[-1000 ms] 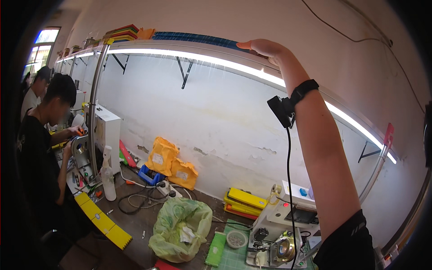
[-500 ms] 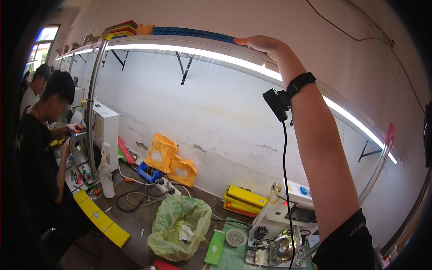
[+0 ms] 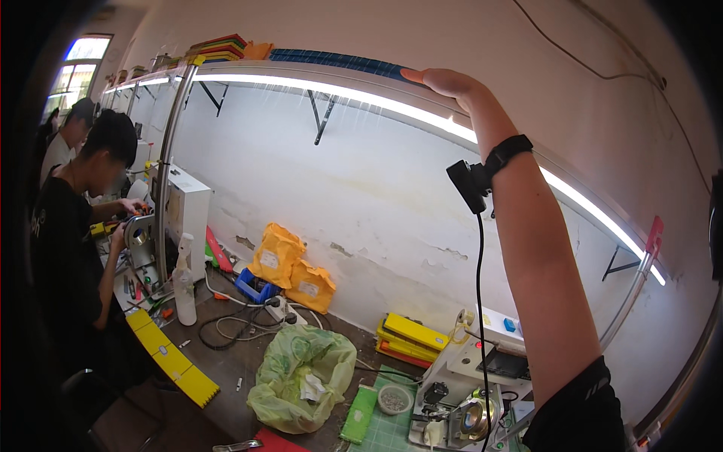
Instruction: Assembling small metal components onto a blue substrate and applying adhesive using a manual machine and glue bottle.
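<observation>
My right hand [image 3: 446, 81] is raised to the high shelf at the top of the view. It is closed on the right end of a flat stack of long blue strips [image 3: 339, 59] lying there. One orange-tipped finger shows over the stack; the other fingers are mostly hidden. A black strap with a small camera-like box [image 3: 468, 185] is around my right wrist, and its cable hangs down. My left hand is out of view.
A light tube [image 3: 331, 87] runs under the shelf. Below, a bin lined with a green bag [image 3: 275, 392], yellow strips [image 3: 410, 331], orange packages [image 3: 277, 252] and a machine [image 3: 471, 414] stand on the bench. At left, a person [image 3: 71, 248] works at another machine.
The view has shifted slightly, so the scene sits a little farther right and the coworkers show more. My right hand stays at the end of the blue strips.
</observation>
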Tool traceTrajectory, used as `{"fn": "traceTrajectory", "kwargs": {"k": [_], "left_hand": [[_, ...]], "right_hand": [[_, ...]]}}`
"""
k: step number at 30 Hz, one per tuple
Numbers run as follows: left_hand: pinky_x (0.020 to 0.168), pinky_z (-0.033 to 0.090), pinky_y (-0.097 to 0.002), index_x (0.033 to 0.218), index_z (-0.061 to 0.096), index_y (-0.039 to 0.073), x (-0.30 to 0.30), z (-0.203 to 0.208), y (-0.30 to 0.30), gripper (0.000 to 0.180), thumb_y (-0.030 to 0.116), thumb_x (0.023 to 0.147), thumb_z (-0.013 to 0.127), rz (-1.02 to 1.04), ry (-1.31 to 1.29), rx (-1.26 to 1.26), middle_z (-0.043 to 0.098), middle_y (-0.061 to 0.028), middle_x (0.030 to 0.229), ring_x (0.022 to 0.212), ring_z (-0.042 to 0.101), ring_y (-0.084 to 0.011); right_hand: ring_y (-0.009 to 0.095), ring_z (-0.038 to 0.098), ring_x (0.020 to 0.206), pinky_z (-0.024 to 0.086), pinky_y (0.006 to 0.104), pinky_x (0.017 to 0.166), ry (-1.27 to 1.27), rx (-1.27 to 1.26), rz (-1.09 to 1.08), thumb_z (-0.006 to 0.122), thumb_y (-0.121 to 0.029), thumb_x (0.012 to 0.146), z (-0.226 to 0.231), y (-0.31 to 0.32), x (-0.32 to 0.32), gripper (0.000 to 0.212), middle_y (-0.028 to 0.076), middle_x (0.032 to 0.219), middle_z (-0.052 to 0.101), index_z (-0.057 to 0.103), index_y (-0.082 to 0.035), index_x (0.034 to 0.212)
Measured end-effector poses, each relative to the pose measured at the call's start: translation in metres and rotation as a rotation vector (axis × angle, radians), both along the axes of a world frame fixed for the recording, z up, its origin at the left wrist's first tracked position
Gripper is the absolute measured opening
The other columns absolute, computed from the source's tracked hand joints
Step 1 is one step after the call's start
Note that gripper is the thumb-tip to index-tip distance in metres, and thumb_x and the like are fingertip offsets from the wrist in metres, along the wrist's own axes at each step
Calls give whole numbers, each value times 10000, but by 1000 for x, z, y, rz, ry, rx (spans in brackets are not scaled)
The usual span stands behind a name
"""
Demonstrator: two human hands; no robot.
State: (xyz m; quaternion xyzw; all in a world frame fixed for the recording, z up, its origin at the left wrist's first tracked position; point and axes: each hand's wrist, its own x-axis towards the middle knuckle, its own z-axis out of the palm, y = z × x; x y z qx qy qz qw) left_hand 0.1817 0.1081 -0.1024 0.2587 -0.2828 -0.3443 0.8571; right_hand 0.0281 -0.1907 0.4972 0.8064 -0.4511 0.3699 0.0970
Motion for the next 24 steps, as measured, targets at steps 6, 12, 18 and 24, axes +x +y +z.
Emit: {"fn": "traceTrajectory", "kwargs": {"k": [6,12,18,24], "left_hand": [[460,413,-261,1056,637,-49,-4,-2,-7,294,241,1018,601,5,8,15,565,-63,662,487,446,-106],[463,416,-262,1059,638,-48,-9,-4,-2,288,235,1017,603,23,22,42,566,-62,665,490,447,-106],[465,419,-262,1062,639,-47,-17,-3,20,282,230,1016,606,37,34,94,567,-61,668,492,448,-106],[468,421,-262,1066,640,-46,-25,-3,35,276,224,1015,608,50,29,151,568,-61,670,495,449,-106]], "right_hand": [[254,609,1155,435,369,1020,79,-81,33,572,-373,1001,-3,9,3,403,201,1272,625,666,-46,1218],[247,635,1104,462,344,983,74,-67,45,581,-407,996,-10,19,7,430,183,1199,662,679,-53,1219],[299,575,1256,416,350,1064,71,-153,71,613,-327,987,-1,12,-3,413,208,1315,624,632,-53,1296],[298,671,1051,525,362,937,176,-668,128,711,-296,924,-20,33,-47,428,191,1155,683,639,-2,1226]]}}
